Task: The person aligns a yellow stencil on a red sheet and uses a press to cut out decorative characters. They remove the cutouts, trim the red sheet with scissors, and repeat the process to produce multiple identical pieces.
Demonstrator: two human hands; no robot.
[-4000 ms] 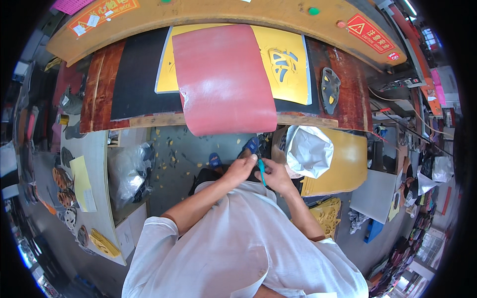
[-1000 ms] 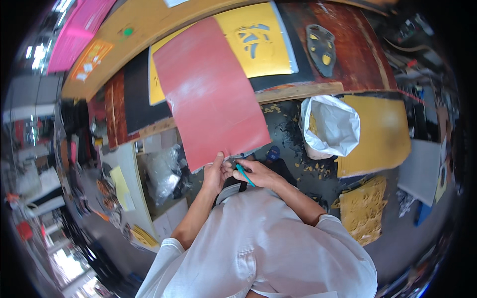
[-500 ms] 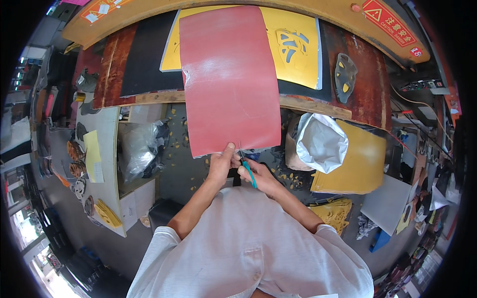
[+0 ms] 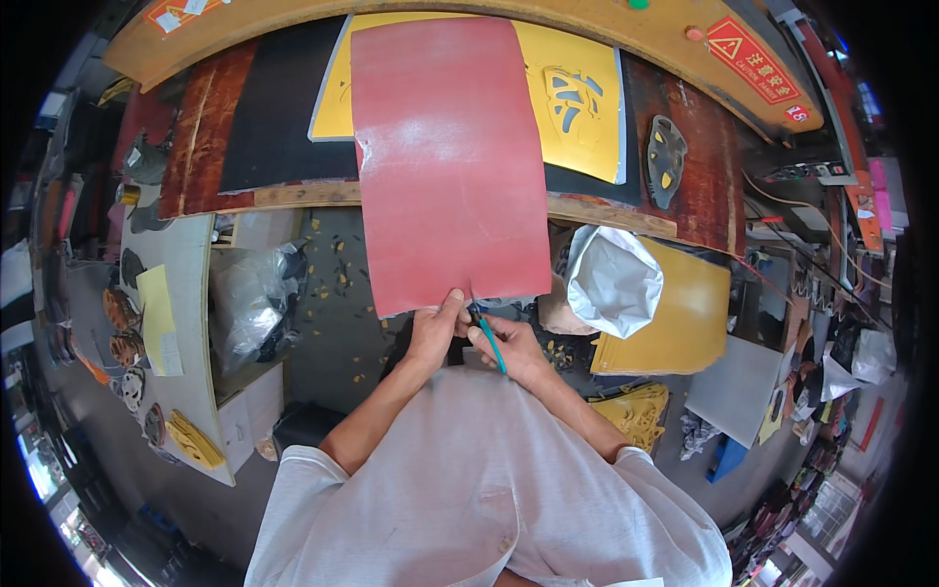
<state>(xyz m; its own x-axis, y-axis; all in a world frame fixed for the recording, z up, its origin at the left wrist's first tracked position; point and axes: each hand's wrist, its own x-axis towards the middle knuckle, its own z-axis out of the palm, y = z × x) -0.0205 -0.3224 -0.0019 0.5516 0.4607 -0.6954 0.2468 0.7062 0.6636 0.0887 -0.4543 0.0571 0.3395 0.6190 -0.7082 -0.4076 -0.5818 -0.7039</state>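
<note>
A dark red-brown bench (image 4: pixel 205 127) spans the far side, with a yellow-orange beam (image 4: pixel 665 39) curving above its far edge. A black mat (image 4: pixel 274 137) covers the middle of the bench. Across it lies a red sheet (image 4: pixel 455 176), its near end hanging past the bench's near edge toward the person. Beneath the red sheet, a yellow sheet (image 4: pixel 587 137) shows on both sides, with cut-outs on the right. A pale side table (image 4: pixel 186 284) stands at left; at right, below the bench edge, lies a stack of yellow-brown sheets (image 4: pixel 685 318). A silvery bag (image 4: pixel 614 284), its mouth open, stands just left of that stack. The left hand (image 4: pixel 437 328) pinches the red sheet's near edge, thumb on top. Close beside it, the right hand (image 4: pixel 514 352) grips teal-handled scissors by the handles. A grey sole-shaped piece (image 4: pixel 667 161) rests on the bench at far right. Smallest are the scissors (image 4: pixel 492 347), their blades at the red sheet's near edge; how far they stand apart cannot be told.
</note>
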